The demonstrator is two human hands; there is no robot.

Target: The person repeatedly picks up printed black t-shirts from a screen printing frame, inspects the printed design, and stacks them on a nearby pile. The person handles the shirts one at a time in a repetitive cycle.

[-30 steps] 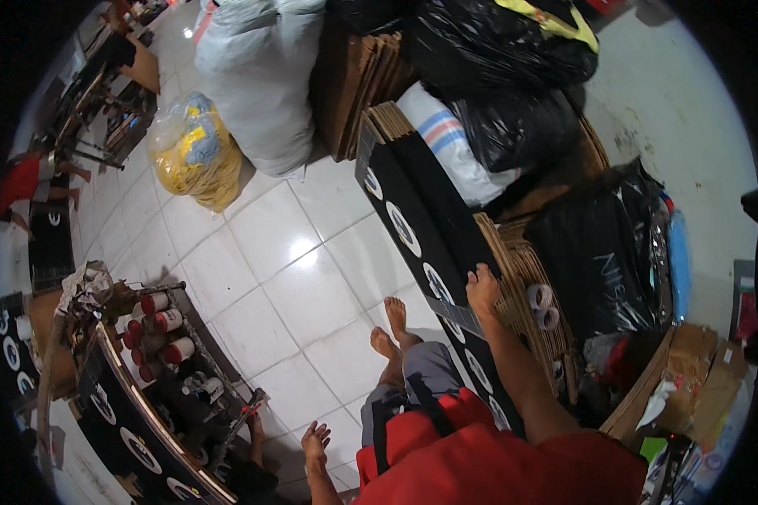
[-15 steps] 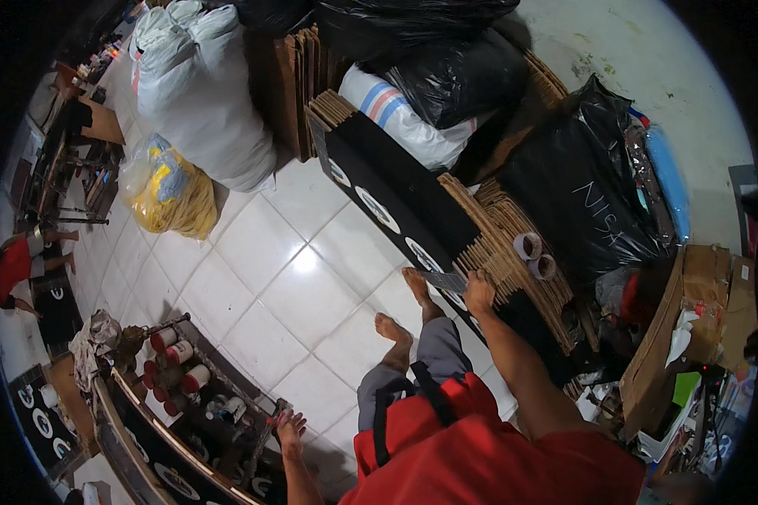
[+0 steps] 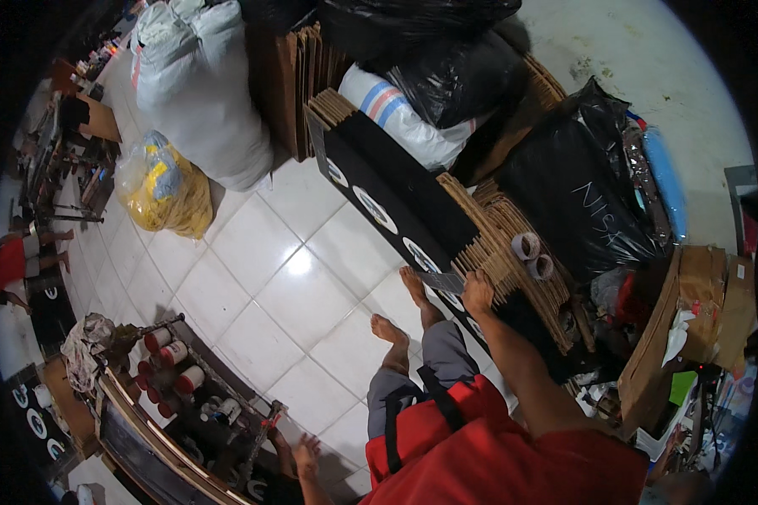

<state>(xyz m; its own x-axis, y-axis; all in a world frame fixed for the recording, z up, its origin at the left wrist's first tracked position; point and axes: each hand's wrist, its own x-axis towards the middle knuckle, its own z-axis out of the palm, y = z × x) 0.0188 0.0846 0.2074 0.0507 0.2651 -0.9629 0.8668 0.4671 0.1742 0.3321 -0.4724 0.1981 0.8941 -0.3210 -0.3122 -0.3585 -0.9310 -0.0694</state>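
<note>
Right of centre, the right hand (image 3: pixel 478 290), arm stretched forward, curled at a grey-ended black panel (image 3: pixel 443 284); whether it pinched was unclear. At lower centre, the left hand (image 3: pixel 306 457) hung empty, fingers loosely spread.

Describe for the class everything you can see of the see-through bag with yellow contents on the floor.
The see-through bag looks like thin, shiny plastic, bulging and creased. Yellow material fills most of it, with a pale blue patch near the top; its upper left looks clear. It sits on the white tiled floor, beside the tall white sack; whether they touch is unclear. No hand touches it. How its mouth is closed cannot be told.
</note>
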